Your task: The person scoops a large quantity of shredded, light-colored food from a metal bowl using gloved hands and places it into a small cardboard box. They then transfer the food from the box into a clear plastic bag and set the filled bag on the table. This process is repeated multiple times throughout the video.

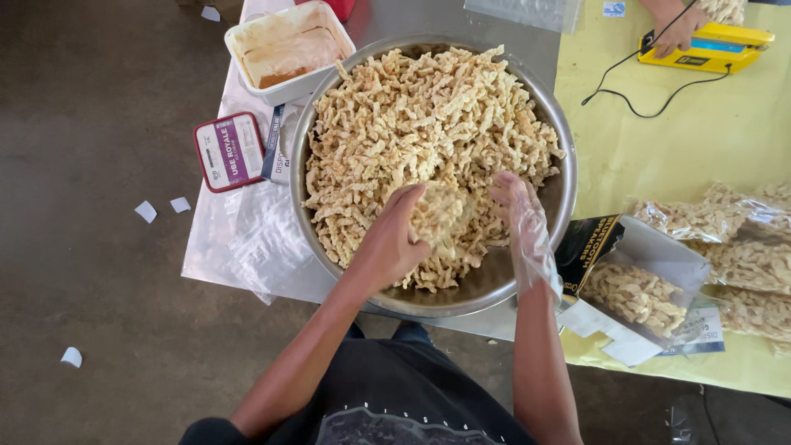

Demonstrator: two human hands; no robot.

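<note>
A big metal bowl (560, 177) stands on the tabletop (486, 21) and serves as the landmark here; it is heaped almost full with pale, twisted fried snack pieces (412, 115). Over the bowl's near part the left hand (391, 239) is bare and its grip is closed around a small clear bag of snack pieces (438, 210), which it holds just above the heap. The right hand (519, 210), in a thin clear glove, hovers just beside that bag with its fingers spread loosely and holding nothing, close to the bag's mouth. To the right of the bowl, on a yellow sheet (659, 148), lie several filled clear bags (725, 218), and an open box (634, 288) with more snack pieces rests against the bowl's near right rim. On the far right of the bowl a yellow sealing device (709, 45) sits under another person's hand (680, 29). Left of the bowl lie a red-rimmed lid (231, 151) and, farther off, a white tub (288, 49) with brownish residue. Judging by this, the bagging is only a little way along: a handful of bags are filled, one is in hand, and most of the heap is yet to be portioned.
</note>
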